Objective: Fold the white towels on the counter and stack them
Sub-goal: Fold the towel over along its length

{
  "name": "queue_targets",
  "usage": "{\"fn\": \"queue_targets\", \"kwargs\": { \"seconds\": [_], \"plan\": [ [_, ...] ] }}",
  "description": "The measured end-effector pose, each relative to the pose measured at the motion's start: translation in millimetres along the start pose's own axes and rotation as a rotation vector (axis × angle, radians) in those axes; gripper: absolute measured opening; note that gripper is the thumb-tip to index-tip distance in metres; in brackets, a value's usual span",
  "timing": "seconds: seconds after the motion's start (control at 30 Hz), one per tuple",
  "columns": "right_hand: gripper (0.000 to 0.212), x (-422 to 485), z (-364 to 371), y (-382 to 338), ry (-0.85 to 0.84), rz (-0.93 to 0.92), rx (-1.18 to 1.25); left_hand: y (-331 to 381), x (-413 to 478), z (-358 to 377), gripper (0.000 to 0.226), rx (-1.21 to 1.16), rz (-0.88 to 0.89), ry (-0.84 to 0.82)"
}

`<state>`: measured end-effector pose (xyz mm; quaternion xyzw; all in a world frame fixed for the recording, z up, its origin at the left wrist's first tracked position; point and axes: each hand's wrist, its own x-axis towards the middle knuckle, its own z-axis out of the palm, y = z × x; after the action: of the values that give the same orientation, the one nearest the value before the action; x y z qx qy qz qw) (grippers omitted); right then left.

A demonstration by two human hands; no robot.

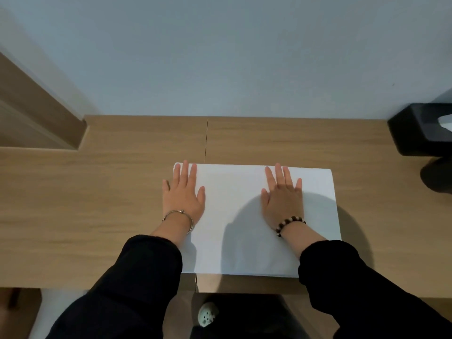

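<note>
Both hands (pixel 184 194) (pixel 282 196) press a white towel (pixel 239 192) on the wooden counter (pixel 97 192) against a pale wall (pixel 220 57)

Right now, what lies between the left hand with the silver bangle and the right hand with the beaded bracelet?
Only a bare, partly shadowed stretch of the white rectangular towel. The left hand and right hand both rest flat on it, as the head view shows.

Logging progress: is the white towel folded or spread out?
Folded, apparently: the towel is a neat thick-edged rectangle on the counter, left hand and right hand flat on it.
</note>
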<state>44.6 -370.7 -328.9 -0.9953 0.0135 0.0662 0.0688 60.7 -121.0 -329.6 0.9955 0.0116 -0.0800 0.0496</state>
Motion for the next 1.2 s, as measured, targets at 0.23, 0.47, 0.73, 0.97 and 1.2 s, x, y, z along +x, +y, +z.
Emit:
{"fn": "queue_targets", "kwargs": {
  "seconds": [0.23,0.47,0.73,0.97,1.2],
  "plan": [
    [0.06,0.1,-0.6,-1.7,-0.029,0.046,-0.064,-13.3,-4.4,-7.5,0.061,-0.028,-0.054,-0.098],
    [0.06,-46.0,-4.0,-21.7,-0.152,-0.226,-0.097,-30.0,-70.0,-8.1,0.06,-0.168,0.073,-0.146],
    [0.068,-86.7,-4.6,-24.4,-0.284,-0.34,-0.093,-36.8,-122.3,-8.7,0.069,0.18,0.288,-0.155],
    [0.089,-118.9,4.4,-18.0,-0.324,-0.525,-0.218,-43.9,-136.9,-21.1,0.083,0.224,0.597,-0.289],
    [0.07,-122.9,-7.9,-20.0,-0.344,-0.476,-0.098,-41.6,-136.4,-46.6,0.044,0.263,0.707,-0.277]
  ]
}}
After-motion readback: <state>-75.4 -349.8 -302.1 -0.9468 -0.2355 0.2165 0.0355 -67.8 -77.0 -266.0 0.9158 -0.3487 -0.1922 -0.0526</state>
